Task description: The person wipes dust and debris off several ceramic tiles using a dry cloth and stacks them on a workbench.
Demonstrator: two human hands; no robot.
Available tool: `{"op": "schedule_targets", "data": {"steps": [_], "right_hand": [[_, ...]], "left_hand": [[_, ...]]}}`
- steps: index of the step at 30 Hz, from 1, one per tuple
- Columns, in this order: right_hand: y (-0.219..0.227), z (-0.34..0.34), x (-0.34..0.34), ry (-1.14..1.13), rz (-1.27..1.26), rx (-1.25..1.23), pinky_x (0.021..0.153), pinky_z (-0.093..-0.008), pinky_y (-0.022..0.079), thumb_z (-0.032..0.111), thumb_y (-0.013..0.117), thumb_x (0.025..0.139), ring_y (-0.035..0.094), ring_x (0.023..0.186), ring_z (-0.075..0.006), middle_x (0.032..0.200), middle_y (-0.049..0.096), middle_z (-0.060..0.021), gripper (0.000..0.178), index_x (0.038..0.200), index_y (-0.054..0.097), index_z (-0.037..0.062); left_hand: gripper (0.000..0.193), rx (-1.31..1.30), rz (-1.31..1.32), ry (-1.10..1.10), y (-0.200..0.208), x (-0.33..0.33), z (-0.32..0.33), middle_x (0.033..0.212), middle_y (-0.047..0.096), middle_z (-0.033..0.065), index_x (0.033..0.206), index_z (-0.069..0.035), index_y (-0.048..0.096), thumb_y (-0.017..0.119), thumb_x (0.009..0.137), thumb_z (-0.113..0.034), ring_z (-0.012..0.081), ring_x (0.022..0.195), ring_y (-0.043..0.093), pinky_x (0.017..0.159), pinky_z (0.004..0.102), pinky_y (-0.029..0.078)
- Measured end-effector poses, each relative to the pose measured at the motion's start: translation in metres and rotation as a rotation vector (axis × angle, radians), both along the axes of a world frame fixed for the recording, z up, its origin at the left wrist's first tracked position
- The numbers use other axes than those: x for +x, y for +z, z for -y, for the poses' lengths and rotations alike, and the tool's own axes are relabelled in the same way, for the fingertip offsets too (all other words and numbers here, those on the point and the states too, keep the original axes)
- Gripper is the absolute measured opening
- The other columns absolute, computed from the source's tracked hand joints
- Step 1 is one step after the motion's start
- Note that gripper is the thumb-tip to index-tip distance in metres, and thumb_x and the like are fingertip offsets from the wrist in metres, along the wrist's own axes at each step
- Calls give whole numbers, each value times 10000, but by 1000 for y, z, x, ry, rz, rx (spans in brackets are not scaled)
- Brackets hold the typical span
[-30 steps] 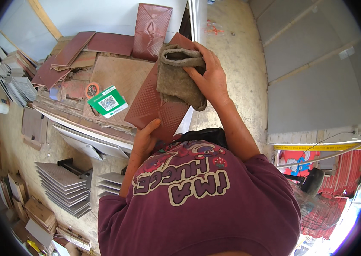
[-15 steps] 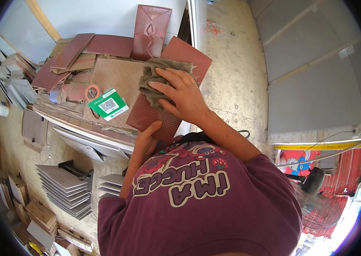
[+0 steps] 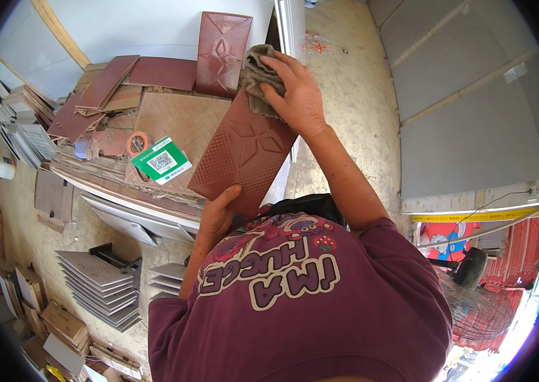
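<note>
A long reddish-brown tile (image 3: 239, 151) with a raised diamond pattern is tilted in front of me. My left hand (image 3: 220, 209) grips its near end, the thumb on the patterned face and the other fingers out of sight. At the far end, my right hand (image 3: 294, 91) presses a crumpled grey-brown rag (image 3: 263, 79) onto the tile's corner. Behind it, a similar patterned tile (image 3: 223, 54) leans upright against the white wall.
Plain reddish tiles (image 3: 163, 72) and a beige tile (image 3: 177, 121) lie on the cluttered bench, with a green-and-white code card (image 3: 162, 160) and an orange tape roll (image 3: 137, 143). Grey tiles (image 3: 100, 286) stand racked at lower left. A fan (image 3: 473, 299) stands at lower right.
My right hand has slid the rag from the tile's middle up to its far end, uncovering the diamond pattern. My left hand keeps its hold on the near end.
</note>
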State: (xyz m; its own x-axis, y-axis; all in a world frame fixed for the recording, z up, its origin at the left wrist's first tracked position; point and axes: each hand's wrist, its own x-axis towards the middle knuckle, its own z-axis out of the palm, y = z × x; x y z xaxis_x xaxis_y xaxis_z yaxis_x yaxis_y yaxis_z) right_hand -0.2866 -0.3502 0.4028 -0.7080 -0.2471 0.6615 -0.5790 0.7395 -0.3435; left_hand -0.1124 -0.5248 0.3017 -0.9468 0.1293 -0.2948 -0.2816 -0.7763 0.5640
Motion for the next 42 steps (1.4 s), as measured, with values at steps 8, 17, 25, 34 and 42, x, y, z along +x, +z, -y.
{"op": "schedule_targets", "data": {"steps": [8,17,25,34,42], "right_hand": [[-4,-27,14,-94,143,-141,910,-376,467,209,680,770,548,1077,-285,1222,554,-68,472,1228,574,173],[-20,-61,20,-125,317,-483,917,-335,464,186,716,767,571,1059,-250,1169,561,-96,490,1233,576,129],[-33,-70,24,-89,511,-1007,813,-295,502,234,726,811,607,921,-181,1069,628,-129,514,1225,537,-4],[-45,-33,52,108,926,-1586,805,-359,536,310,678,871,620,948,-216,1076,610,-112,512,1221,483,-10],[-48,-30,60,75,911,-1567,782,-364,548,263,678,871,631,931,-220,1070,614,-118,486,1217,482,-16]], "left_hand": [[513,-3,-2,2,4,2,0,1253,539,110,1305,-29,448,630,825,-21,259,1155,521,1007,395,411],[519,1,-19,-25,-2,1,-2,1250,539,104,1300,-38,454,640,816,-19,257,1150,521,999,399,412],[495,64,12,11,-9,1,1,1232,543,105,1280,-42,472,647,818,-27,255,1135,527,982,405,427],[504,44,-14,74,-14,-1,1,1211,561,98,1283,-49,472,647,815,15,250,1115,545,978,395,439],[539,109,20,70,-24,-2,6,1256,537,94,1310,-52,448,646,814,14,247,1162,515,1005,396,416]]}}
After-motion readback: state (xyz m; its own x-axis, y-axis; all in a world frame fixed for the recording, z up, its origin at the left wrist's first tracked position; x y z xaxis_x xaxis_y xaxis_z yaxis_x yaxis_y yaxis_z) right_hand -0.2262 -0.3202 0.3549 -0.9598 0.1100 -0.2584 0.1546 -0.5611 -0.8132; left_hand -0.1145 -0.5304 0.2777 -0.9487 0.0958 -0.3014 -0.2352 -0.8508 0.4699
